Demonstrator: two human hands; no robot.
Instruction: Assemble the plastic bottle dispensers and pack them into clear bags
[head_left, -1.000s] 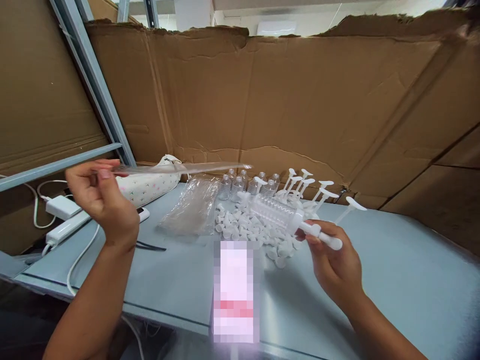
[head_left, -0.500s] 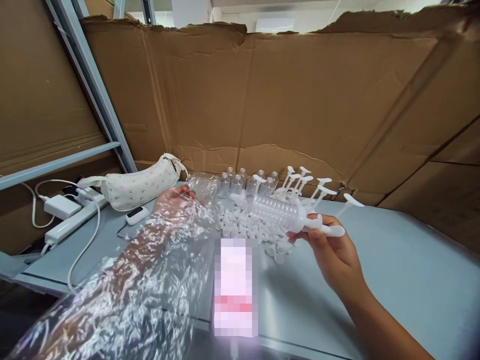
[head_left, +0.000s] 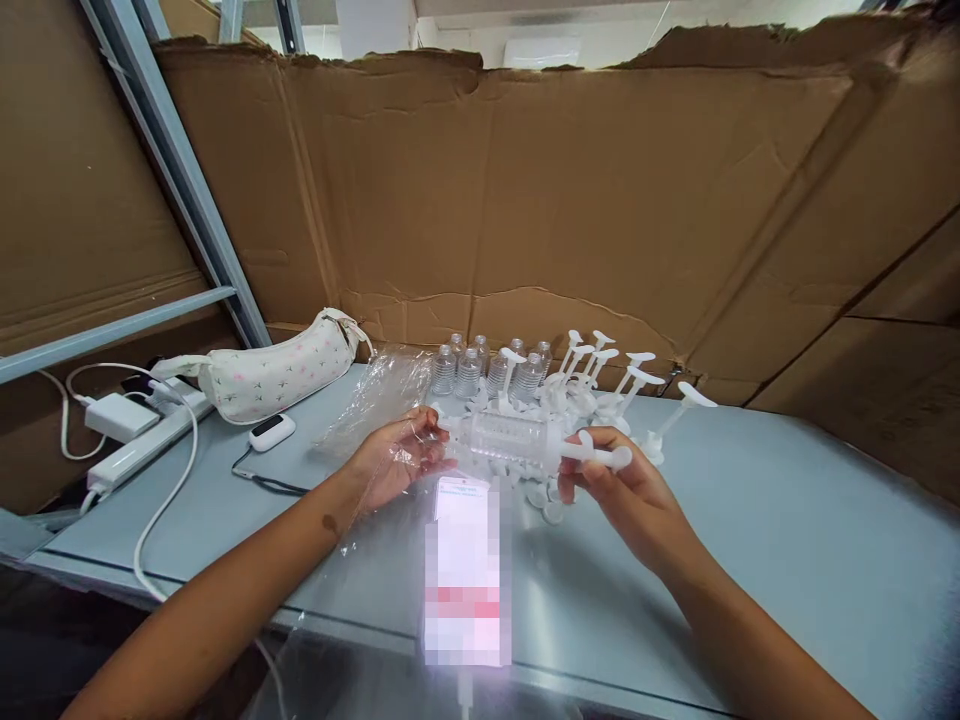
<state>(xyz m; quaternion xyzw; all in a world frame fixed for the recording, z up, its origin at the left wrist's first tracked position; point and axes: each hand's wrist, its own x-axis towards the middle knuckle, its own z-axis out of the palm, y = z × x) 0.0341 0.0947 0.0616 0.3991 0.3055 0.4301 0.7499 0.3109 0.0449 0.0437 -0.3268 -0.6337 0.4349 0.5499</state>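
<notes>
My right hand (head_left: 615,475) grips a clear ribbed pump bottle (head_left: 514,442) by its white pump end, holding it sideways above the table. The bottle's far end points left, close to the fingers of my left hand (head_left: 397,455). Those fingers are curled on a thin clear plastic bag (head_left: 352,545), which hangs from them toward the table's front edge. Whether the bottle's tip lies inside the bag is hard to see. Beneath and behind the bottle is a pile of small white caps (head_left: 553,512), partly covered.
Clear ribbed bottles (head_left: 444,372) and white pump heads (head_left: 637,376) stand at the back. More clear film (head_left: 390,385) lies left of them. A lit phone (head_left: 461,580) is in front. A white pouch (head_left: 281,370), small device (head_left: 271,432) and power strip (head_left: 150,440) sit left.
My left forearm, covered by the bag before, is now out of it. My left hand has come right and nearer, and the bottle has moved left and slightly down toward it.
</notes>
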